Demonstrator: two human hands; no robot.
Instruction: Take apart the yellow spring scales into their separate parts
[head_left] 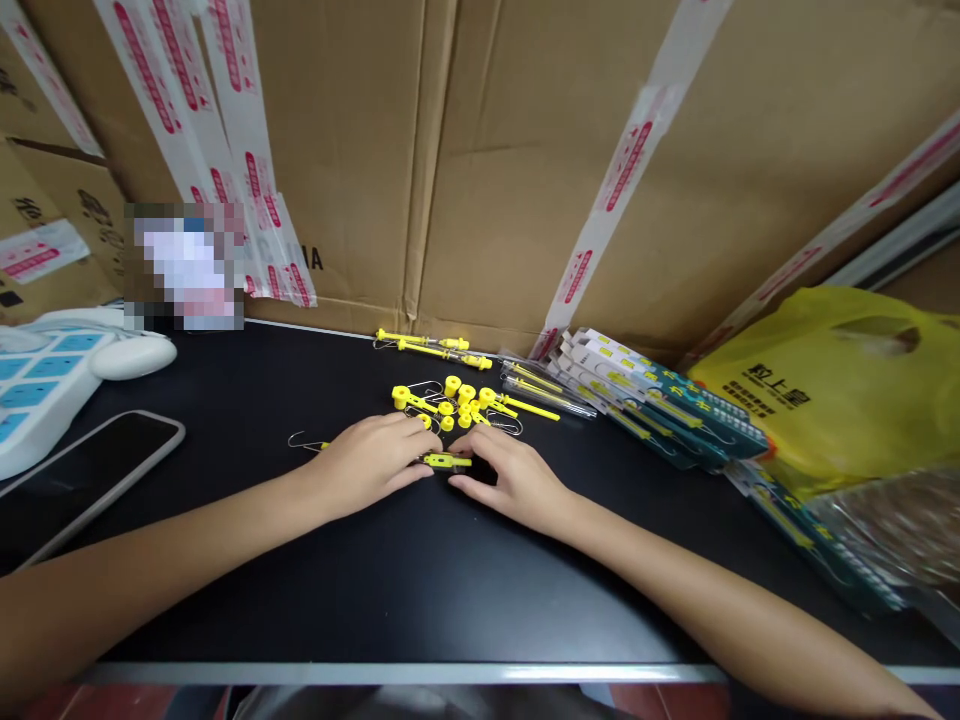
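A yellow plastic fishing-hook holder point(442, 461) is pinched between the thumb and fingers of my left hand point(371, 460). A bare metal hook point(300, 440) sticks out on the far side of that hand, just above the table. My right hand point(510, 475) is curved around the holder's right end, thumb and fingers apart, apparently not gripping it. Right behind both hands lies a pile of small yellow plastic caps point(466, 393) with wire hooks and slim yellow rods. Two assembled yellow hook rods point(442, 352) lie farther back.
Packaged hook cards point(645, 390) fan out at the right, beside a yellow plastic bag point(832, 380). A phone point(90, 480) and a white-and-blue power strip point(52, 370) occupy the left. Taped cardboard boxes point(480, 160) wall off the back of the black table point(420, 590).
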